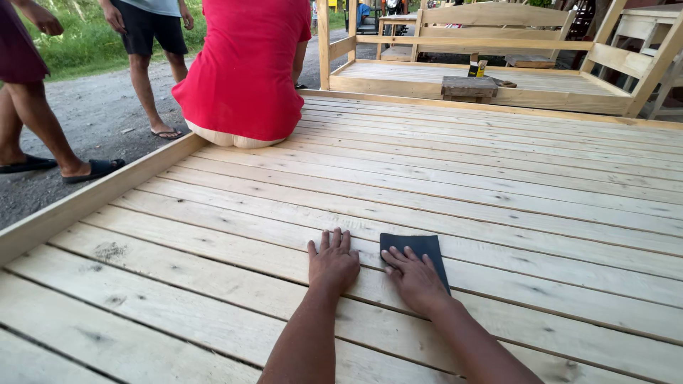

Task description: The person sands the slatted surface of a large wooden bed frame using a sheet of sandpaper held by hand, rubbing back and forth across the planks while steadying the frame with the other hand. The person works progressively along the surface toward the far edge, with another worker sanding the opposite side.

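My right hand (pixel 415 276) lies flat on a dark sheet of sandpaper (pixel 413 245), pressing it against the pale wooden slats of a large bed frame (pixel 498 192). The sandpaper's far half shows beyond my fingers. My left hand (pixel 332 259) rests palm down on the bare slats just left of the sandpaper, fingers together, holding nothing.
A person in a red shirt (pixel 245 64) sits on the frame's far left rail (pixel 92 199). Two more people's legs (pixel 146 78) stand on the gravel at the left. Another wooden frame (pixel 491 78) with a small block (pixel 469 87) on it stands behind.
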`<control>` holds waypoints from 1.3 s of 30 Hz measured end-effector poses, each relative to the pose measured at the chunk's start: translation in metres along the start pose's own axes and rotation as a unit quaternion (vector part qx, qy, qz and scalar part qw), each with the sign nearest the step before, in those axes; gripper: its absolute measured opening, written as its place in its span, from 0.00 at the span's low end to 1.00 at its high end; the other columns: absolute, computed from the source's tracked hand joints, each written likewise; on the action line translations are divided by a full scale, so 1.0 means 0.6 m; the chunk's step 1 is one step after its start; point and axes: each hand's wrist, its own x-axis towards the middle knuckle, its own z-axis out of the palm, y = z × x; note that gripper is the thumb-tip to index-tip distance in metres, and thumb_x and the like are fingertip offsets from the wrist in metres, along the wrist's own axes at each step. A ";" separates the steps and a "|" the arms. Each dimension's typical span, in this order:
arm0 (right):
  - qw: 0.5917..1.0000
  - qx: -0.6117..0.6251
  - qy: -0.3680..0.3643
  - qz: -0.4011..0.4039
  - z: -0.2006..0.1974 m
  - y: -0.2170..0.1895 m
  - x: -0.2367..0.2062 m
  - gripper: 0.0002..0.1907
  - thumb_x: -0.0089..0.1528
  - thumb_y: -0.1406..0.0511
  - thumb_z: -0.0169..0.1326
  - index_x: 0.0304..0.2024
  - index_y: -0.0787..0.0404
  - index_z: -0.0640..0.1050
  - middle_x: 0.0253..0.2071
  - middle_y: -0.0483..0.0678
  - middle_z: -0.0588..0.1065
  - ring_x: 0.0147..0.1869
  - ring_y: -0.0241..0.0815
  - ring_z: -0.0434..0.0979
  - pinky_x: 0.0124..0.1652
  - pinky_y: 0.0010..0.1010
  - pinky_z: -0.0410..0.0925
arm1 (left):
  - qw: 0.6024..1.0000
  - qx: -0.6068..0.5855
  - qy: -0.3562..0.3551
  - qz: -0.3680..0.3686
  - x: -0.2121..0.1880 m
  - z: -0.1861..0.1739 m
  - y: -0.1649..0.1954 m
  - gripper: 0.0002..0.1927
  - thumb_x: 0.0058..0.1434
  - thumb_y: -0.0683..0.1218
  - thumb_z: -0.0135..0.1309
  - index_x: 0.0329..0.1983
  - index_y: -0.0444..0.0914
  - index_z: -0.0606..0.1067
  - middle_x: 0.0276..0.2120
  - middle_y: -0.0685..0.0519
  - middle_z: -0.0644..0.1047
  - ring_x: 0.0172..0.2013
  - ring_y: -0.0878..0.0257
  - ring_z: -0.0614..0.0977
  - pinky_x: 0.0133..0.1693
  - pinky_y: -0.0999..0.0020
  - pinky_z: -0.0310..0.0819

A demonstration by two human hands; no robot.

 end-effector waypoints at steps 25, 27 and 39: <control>0.882 -0.214 0.093 0.410 -0.093 0.039 -0.027 0.33 0.70 0.45 0.38 0.75 0.46 0.62 0.70 0.50 0.68 0.72 0.52 0.69 0.65 0.52 0.63 | 0.999 0.026 0.042 0.001 0.113 -0.115 -0.275 0.35 0.73 0.57 0.28 0.79 0.37 0.47 0.78 0.44 0.46 0.77 0.45 0.44 0.72 0.45 0.36; 0.903 -0.174 0.079 0.384 -0.061 -0.003 0.006 0.30 0.70 0.47 0.39 0.73 0.45 0.67 0.70 0.49 0.69 0.71 0.53 0.72 0.66 0.50 0.66 | 0.999 0.014 0.037 -0.023 0.119 -0.115 -0.288 0.35 0.73 0.58 0.28 0.78 0.37 0.45 0.78 0.44 0.44 0.77 0.46 0.42 0.72 0.46 0.34; 0.960 -0.105 0.141 0.219 0.049 -0.200 0.127 0.23 0.68 0.50 0.44 0.63 0.45 0.74 0.72 0.43 0.67 0.77 0.54 0.62 0.70 0.45 0.59 | 0.993 0.024 -0.012 0.116 0.188 -0.133 -0.377 0.36 0.72 0.60 0.28 0.79 0.42 0.45 0.78 0.48 0.43 0.77 0.49 0.42 0.72 0.49 0.34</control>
